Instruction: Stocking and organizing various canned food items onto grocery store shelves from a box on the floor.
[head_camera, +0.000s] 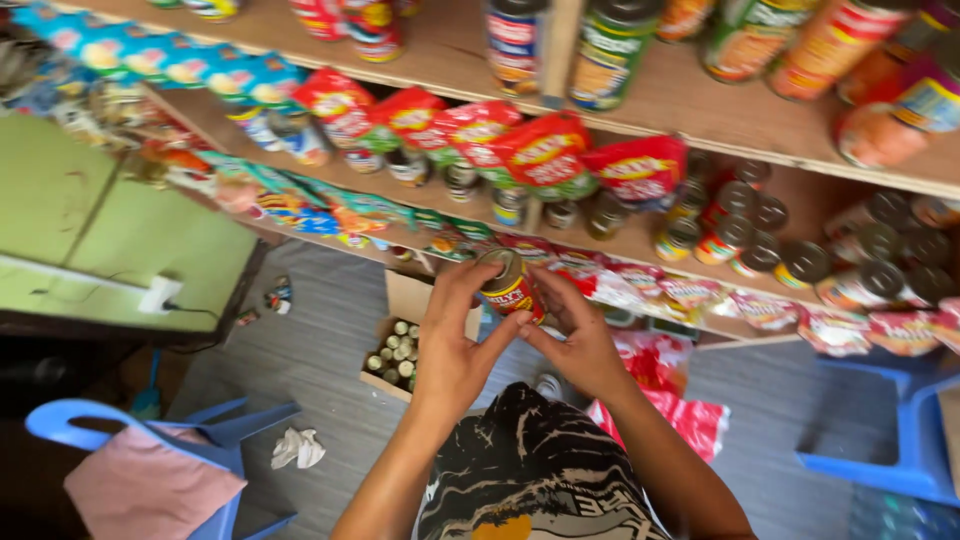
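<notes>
**Both hands around a small can in front of stocked shelves**

At the centre of the frame the left hand (455, 345) and the right hand (580, 345) meet on a small can (510, 285) with a red and yellow label. The left fingers curl round its left side and top, and the right fingers press against its lower right side, so both are grasping it. The can is tilted, held in the air just below the front edge of the middle shelf (640, 245).

Along that shelf edge hangs a row of red and green sachets (545, 150), running from upper left toward the centre right. Behind them stand small dark-lidded jars (735, 225). Blue and yellow packets (150, 55) hang at the upper left. The top shelf carries tall tins (610, 50) with green, red and orange labels. More red and white packets (760, 310) hang at the lower right of the shelving.

Below the hands, on the grey floor (310, 350), an open cardboard box (400, 350) holds more small cans seen from above. A red plastic bag (670, 400) lies just right of the hands. A blue plastic chair (170, 440) with a pink cloth sits at the lower left, a crumpled white paper (298, 447) beside it, and a green counter (120, 240) fills the left side.
</notes>
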